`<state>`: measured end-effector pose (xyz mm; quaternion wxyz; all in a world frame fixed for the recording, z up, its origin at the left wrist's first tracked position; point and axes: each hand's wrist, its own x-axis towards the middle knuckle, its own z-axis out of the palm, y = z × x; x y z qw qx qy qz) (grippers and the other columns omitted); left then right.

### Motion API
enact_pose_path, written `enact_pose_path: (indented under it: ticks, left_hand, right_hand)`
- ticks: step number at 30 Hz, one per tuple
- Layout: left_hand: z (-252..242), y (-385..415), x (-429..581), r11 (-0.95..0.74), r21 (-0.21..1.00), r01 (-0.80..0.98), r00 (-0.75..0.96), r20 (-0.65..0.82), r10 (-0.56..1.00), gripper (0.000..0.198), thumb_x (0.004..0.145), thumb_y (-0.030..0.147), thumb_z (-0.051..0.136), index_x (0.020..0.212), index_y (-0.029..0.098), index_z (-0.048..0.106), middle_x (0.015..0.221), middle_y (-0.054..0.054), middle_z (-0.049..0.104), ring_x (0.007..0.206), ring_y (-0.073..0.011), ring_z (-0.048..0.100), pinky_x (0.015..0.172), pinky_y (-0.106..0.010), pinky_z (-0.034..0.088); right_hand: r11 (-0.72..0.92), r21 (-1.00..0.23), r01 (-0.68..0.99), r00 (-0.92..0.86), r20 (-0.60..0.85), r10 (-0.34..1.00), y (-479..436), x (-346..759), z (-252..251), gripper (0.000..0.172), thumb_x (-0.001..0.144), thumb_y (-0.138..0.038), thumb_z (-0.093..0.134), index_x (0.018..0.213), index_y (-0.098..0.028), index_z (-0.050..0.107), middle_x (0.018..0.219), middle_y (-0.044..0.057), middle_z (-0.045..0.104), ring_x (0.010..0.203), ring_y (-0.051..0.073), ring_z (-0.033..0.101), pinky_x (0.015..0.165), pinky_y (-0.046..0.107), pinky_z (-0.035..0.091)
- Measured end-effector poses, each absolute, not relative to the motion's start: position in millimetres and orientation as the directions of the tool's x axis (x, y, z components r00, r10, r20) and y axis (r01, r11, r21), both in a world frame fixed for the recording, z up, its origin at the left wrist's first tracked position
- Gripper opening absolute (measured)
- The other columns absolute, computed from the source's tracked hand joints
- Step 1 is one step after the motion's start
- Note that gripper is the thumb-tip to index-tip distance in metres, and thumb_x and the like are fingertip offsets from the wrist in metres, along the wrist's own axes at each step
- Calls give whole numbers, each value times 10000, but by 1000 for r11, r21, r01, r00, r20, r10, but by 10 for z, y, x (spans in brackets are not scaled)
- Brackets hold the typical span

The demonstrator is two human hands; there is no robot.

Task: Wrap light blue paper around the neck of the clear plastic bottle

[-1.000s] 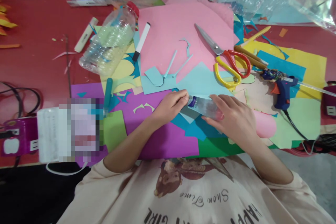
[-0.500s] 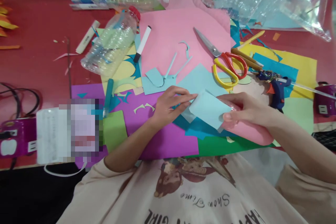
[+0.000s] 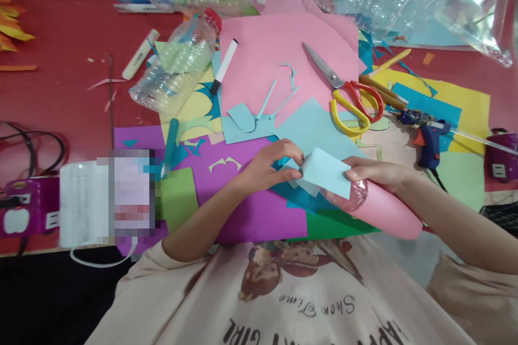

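Observation:
A piece of light blue paper (image 3: pixel 326 170) is held up over the table's near side, bent at its left end. My left hand (image 3: pixel 273 167) is closed at that left edge, fingers and thumb curled to pinch it. At the right corner my right hand (image 3: pixel 378 173) grips the same paper between thumb and fingers. Under the right hand lies a pink object with a clear plastic end (image 3: pixel 388 210), like a paper-covered bottle; the blue paper overlaps its clear part. I cannot tell whether the two are joined. Smaller pale blue pieces show beneath the paper.
Scissors (image 3: pixel 334 81) with red and yellow handles lie on pink paper (image 3: pixel 259 59). A glue gun (image 3: pixel 429 143) is at the right. A clear bottle (image 3: pixel 174 67), a white marker (image 3: pixel 224 66) and a teal marker (image 3: pixel 170 145) lie left. A blurred-out device (image 3: pixel 131 194) sits at the near left.
The blue paper has turned flatter and its left end now bends under my left fingers, which have curled more. My right hand has shifted, uncovering more of the clear plastic end.

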<state>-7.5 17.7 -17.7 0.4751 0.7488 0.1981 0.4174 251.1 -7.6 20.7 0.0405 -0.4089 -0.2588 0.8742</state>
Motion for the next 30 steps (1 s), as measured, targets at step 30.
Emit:
enact_pose_path:
  ticks: [30]
  left_hand:
    - [20,214,-114,-190,973,134,810,3,587,448,809,600,584,686,181,484,673,24,509,636,-100,487,622,-223,399]
  right_hand:
    - [-808,-520,275,-677,-702,221,-56,2425,170,545,554,-581,813,808,-115,687,697,22,671,596,118,587,594,242,458]
